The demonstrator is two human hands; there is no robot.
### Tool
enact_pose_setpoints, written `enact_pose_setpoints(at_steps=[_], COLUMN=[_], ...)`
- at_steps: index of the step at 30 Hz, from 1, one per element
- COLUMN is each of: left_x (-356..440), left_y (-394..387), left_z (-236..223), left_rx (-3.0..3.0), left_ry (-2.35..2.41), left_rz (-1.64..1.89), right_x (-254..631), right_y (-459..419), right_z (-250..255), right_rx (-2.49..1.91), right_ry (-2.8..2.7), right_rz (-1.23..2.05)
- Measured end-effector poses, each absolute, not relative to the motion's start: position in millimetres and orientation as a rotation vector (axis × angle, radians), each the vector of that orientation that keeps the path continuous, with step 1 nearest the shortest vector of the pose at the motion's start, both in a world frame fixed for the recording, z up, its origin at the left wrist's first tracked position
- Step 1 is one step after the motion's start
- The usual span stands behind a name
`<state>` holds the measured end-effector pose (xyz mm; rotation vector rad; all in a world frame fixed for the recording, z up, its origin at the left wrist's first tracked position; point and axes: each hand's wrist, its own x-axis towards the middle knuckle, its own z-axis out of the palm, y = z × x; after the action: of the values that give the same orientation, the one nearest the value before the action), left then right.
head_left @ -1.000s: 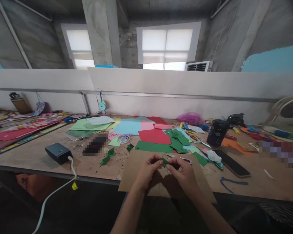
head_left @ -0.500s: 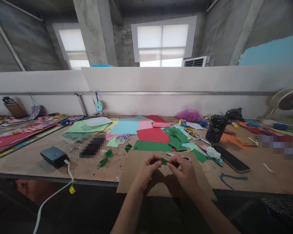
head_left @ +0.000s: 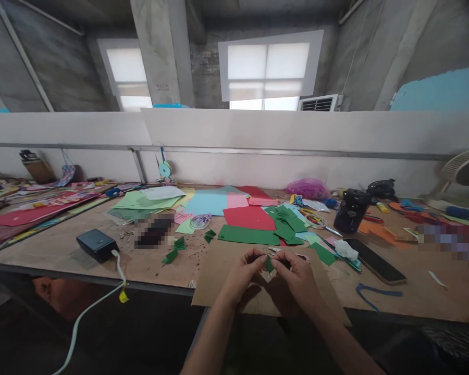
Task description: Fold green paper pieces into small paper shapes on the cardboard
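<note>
A small piece of green paper (head_left: 269,264) is pinched between my two hands, above a brown cardboard sheet (head_left: 214,281). My left hand (head_left: 250,268) grips its left side with thumb and fingertips. On the other side, my right hand (head_left: 291,268) holds it the same way. Just behind my fingers lies a pair of scissors (head_left: 274,249), partly hidden by the hands. Further back are a long green paper strip (head_left: 248,235) and a pile of cut green paper pieces (head_left: 285,224). Several folded green pieces (head_left: 174,251) rest to the left.
A black box with a white cable (head_left: 97,245) sits at the left near the table edge. To the right are a phone (head_left: 377,262), a crumpled white tissue (head_left: 346,250), a dark cup (head_left: 352,211) and a blue strip (head_left: 377,292). Red paper (head_left: 250,217) lies at the back.
The green paper has been turned between my fingers and hangs lower. My view has shifted slightly left, so everything appears further right.
</note>
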<state>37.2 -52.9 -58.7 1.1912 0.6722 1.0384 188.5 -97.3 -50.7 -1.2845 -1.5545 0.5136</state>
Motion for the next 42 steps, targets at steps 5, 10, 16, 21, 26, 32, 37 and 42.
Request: enact_pose_setpoints(at_steps=[5,10,16,21,26,32,37,42], left_x=[37.5,37.4,37.5,37.2,38.6,38.9,39.1,32.9], left_y=[-52.3,-51.2,-49.4,-47.0,-46.4,-46.7,-48.1,-45.5], left_z=[-60.7,-64.2,-65.3,-66.5,-65.4,-64.8,-64.0,-58.0], left_rx=[1.203,1.187,1.154,1.102,1.081,1.067,1.063,1.009], left_ry=[0.721,0.731,0.723,0.682,0.723,0.693,0.678,0.783], left_rz=[1.113,1.08,1.091,1.116,1.035,1.1,1.078,1.169], right_x=[187.5,188.1,187.3,186.3,187.4,188.2,186.2,193.5], right_y=[-94.9,-95.5,-94.6,-93.1,-94.8,-93.8,-94.4,-95.6], right_z=[-55.7,-54.8,-54.1,-58.3,-55.6,-56.0,-54.6,-39.9], right_rx=[-1.301,-1.321,-1.296,-1.348,-1.345,-1.306,-1.314,-1.355], right_ry=[-1.566,-1.595,-1.513,-1.536,-1.545,-1.586,-1.615,-1.736], right_rz=[0.607,0.601,0.723,0.727,0.749,0.738,0.694,0.723])
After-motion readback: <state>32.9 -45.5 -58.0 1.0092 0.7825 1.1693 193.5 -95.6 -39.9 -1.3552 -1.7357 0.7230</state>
